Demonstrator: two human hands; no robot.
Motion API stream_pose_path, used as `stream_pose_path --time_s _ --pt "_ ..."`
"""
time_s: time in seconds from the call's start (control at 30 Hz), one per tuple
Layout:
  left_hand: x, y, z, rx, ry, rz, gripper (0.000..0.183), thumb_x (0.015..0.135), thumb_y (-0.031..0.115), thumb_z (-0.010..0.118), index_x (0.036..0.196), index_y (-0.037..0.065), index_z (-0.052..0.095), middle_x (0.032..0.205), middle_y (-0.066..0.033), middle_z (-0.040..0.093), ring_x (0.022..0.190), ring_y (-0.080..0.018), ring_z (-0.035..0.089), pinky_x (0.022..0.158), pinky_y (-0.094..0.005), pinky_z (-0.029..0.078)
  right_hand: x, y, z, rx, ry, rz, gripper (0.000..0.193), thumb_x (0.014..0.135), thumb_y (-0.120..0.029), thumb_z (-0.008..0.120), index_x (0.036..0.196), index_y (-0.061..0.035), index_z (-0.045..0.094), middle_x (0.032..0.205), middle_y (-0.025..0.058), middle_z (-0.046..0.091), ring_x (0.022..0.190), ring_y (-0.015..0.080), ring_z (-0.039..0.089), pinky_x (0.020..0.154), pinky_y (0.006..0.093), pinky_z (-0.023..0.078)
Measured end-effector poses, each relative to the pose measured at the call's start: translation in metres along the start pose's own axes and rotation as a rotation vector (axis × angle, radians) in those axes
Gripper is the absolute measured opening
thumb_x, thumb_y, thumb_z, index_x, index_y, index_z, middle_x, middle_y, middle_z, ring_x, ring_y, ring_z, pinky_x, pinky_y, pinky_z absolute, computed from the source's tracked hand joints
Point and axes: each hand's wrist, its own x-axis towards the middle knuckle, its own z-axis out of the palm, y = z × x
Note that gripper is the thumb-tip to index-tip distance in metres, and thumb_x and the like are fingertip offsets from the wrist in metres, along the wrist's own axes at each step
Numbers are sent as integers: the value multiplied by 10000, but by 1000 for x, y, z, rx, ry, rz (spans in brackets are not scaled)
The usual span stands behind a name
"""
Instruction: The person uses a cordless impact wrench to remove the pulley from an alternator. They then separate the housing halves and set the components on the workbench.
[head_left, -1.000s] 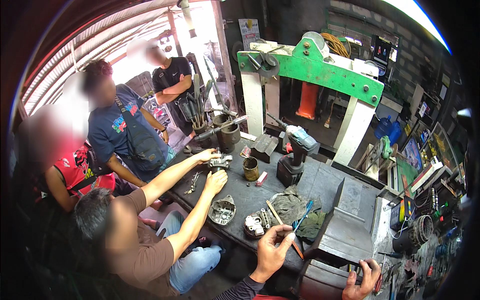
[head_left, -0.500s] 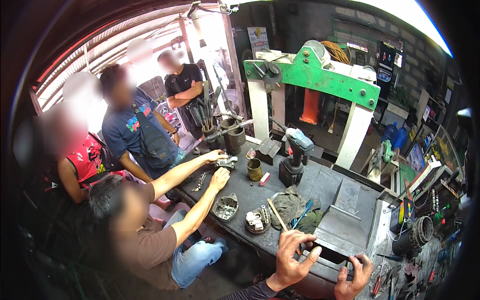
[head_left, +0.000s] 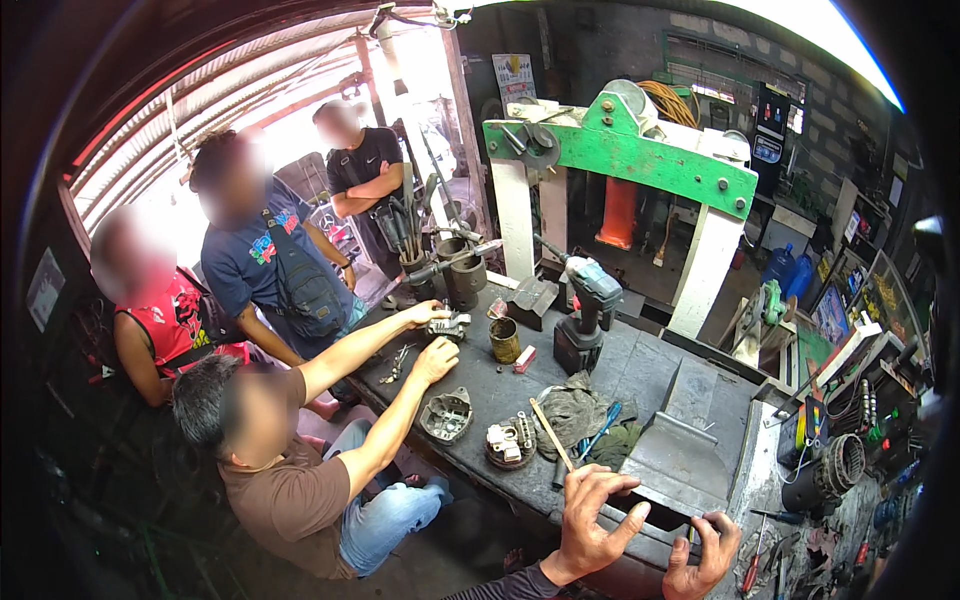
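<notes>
Although cannot see every fingertip, can find left hand (head_left: pixel 588 522) with thumb and fingers parted, released, near the edge of grey vise (head_left: pixel 680 465), and right hand (head_left: pixel 703 556) with fingers bent beside its dark gap; cannot tell if grasping something. Between both, see open room; on bench (head_left: pixel 640 355), left of vise, cloth (head_left: pixel 575 412).

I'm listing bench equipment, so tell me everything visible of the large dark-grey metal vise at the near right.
The large dark-grey metal vise sits at the near right of the grey workbench. It looks like worn metal with a dull sheen: a broad top, a raised ridge across it, and a narrower flat part behind. It stands open, a dark gap parting its jaws. The person's left hand and right hand are at its front, partly hiding it; contact is unclear.
</notes>
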Motion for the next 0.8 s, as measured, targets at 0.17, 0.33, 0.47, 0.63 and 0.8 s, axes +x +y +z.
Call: stream_pose_path --time_s 0.17,0.33,0.47,0.63,0.8 --pt "2 -3 1 38 -10 25 338 808 196 833 1090 44 727 1023 -73 717 1116 -286 578 996 -409 453 0 0 -1 18 -20 19 301 848 -56 749 1142 3 742 1193 212 660 1092 380 639 955 456 504" --pt "2 -5 0 5 -20 1 342 829 211 823 1116 58 722 996 -63 705 1111 -294 576 1028 -419 430 1 -1 -1 25 -38 24 296 847 -45 745 1138 6 740 1195 212 657 1094 381 637 957 454 504" --pt "1 -5 0 4 -15 -1 340 842 220 819 1128 67 719 976 -59 698 1104 -294 576 1043 -422 421 1 -1 -1 32 -41 15 296 845 -45 745 1136 6 739 1193 214 655 1089 384 638 953 457 505" --pt "1 -5 0 7 -19 -3 338 845 220 817 1129 68 717 971 -59 696 1102 -291 579 1045 -424 423 1 -1 -3 10 -57 4 302 840 -49 746 1138 6 738 1193 216 655 1088 387 639 948 459 509" --pt "0 -5 0 -5 -19 -8 335 845 209 816 1130 68 715 970 -57 695 1095 -289 582 1039 -423 425 0 -1 -3 9 -53 7 306 837 -56 747 1138 0 742 1189 217 658 1087 388 640 949 462 508"
